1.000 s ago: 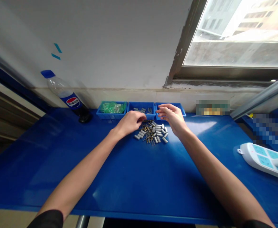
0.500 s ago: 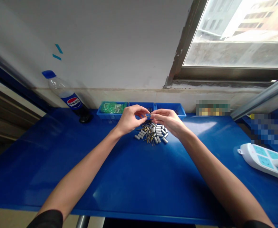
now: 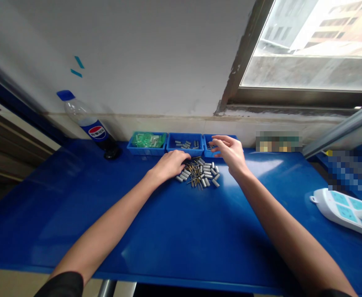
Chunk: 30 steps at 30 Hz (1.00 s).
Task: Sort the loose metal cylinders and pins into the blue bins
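My left hand [image 3: 171, 163] rests low at the left edge of a pile of small parts, its thumb and forefinger apart with nothing visible between them. In the pile lie several short silver cylinders [image 3: 207, 170] and several thin gold-and-grey pins with pointed ends [image 3: 194, 172]. Over the right blue bin [image 3: 208, 153] hovers my right hand [image 3: 230, 153], fingers loosely spread and seemingly holding nothing. A few small parts show inside that bin beside the fingertips. The middle blue bin [image 3: 185, 152] holds several small grey cylinders [image 3: 185, 145].
Against the wall, the left blue bin [image 3: 146, 151] holds a green plastic bag [image 3: 150, 140]. A cola bottle [image 3: 90, 123] stands at the back left. On the right lies a white power strip [image 3: 343, 210] on the blue table [image 3: 175, 235], and a window frame [image 3: 280, 97] is above.
My hands were together above the pile, pinching a small part. They have separated: the left lowered to the pile, the right moved over the right bin and opened. The middle bin is now uncovered.
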{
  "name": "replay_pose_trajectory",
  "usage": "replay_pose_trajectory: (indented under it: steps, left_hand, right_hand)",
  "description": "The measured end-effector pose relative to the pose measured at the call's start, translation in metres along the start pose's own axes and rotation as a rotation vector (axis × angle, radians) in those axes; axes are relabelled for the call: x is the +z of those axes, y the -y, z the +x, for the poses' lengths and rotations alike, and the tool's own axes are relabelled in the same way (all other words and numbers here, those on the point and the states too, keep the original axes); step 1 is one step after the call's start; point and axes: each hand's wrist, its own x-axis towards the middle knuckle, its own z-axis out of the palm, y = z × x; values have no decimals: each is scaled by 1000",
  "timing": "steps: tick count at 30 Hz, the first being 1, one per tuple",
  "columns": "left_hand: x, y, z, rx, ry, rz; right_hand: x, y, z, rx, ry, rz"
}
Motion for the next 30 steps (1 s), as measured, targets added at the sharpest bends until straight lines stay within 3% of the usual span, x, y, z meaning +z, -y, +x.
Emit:
replay_pose_trajectory:
  steps: [14, 22, 26, 30]
  left_hand:
    - [8, 9, 6, 82, -171, -66]
    - [-5, 5, 5, 155, -297, -295]
    - [-11, -3, 4, 126, -393, -443]
    - [-15, -8, 4, 106, -413, -592]
  right_hand:
    - [3, 2, -4, 45, 97, 37]
    - [5, 3, -6, 56, 129, 41]
    - [8, 5, -8, 79, 198, 29]
    - [10, 6, -11, 82, 250, 18]
